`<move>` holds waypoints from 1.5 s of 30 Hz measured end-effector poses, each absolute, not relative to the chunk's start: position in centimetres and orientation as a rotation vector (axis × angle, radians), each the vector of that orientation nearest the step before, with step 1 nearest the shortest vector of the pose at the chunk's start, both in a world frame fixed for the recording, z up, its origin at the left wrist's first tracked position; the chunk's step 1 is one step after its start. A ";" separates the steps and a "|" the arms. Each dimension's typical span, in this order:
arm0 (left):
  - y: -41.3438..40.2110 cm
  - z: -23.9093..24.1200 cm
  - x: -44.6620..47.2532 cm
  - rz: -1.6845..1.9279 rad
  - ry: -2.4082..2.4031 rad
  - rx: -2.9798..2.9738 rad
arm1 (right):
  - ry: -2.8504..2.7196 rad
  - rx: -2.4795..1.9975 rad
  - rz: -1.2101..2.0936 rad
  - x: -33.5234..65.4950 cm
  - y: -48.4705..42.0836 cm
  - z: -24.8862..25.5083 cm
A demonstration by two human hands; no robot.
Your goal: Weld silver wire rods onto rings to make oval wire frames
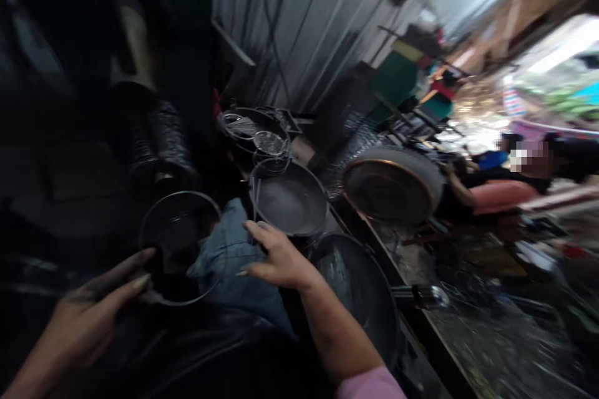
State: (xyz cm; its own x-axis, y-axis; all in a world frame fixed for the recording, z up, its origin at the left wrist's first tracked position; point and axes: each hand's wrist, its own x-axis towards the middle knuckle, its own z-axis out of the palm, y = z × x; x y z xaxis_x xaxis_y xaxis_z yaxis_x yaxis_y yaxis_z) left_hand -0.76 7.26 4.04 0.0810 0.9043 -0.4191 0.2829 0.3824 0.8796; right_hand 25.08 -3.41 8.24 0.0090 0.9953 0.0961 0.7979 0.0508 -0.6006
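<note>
A thin round metal wire ring (pixel 181 303) is pinched between the thumb and fingers of my left hand (pixel 105 299), at the lower left. The ring stands tilted, and dark surroundings show through it. My right hand (pixel 281 257) is open with its fingers apart, just above blue denim cloth (pixel 229 252) that seems to cover a knee. I see nothing in the right hand. Beyond it lies a grey round pan (pixel 292 199), with a wide dark pan (pixel 346 287) nearer to my right forearm.
Several loose wire rings (pixel 269 143) lie in a dark round container behind the grey pan. A round basin-like object with a copper-coloured rim (pixel 390 163) stands to the right. Corrugated metal sheeting (pixel 318 19) forms the wall. Another person (pixel 500 193) is at far right. Motion blurs much.
</note>
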 end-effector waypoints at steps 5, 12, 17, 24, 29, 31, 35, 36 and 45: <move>6.5 4.7 -1.0 0.744 1.125 0.932 | -2.023 -1.617 0.271 21.8 -3.7 7.7; 6.6 4.5 -1.8 0.792 0.946 0.765 | -2.437 -1.469 0.328 15.2 -0.4 7.2; 7.0 4.9 -1.9 0.809 0.890 0.712 | -2.475 -1.571 0.266 14.5 0.9 6.2; 7.8 5.3 -1.1 0.783 0.876 0.693 | -2.464 -1.621 0.385 14.7 1.8 6.5; 8.5 5.2 -0.4 0.793 0.847 0.660 | -2.474 -1.637 0.379 15.2 2.7 6.9; 8.8 5.2 -0.2 0.801 0.836 0.649 | -2.467 -1.633 0.365 15.5 3.0 7.0; 9.3 5.6 0.3 0.811 0.818 0.636 | -2.463 -1.632 0.342 15.9 3.5 7.3; 9.4 5.8 0.4 0.811 0.821 0.634 | -2.465 -1.630 0.330 15.9 3.7 7.5; 10.7 6.4 1.0 0.821 0.778 0.628 | -2.465 -1.603 0.398 16.6 5.5 9.4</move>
State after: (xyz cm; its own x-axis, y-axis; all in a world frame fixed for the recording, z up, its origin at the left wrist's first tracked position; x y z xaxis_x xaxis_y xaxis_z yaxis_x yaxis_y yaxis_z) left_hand 1.03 10.74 6.44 0.4451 0.8222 -0.3547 -0.3984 0.5366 0.7439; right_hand 16.61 5.46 9.36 -0.4055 0.9141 0.0002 0.8676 0.3850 -0.3147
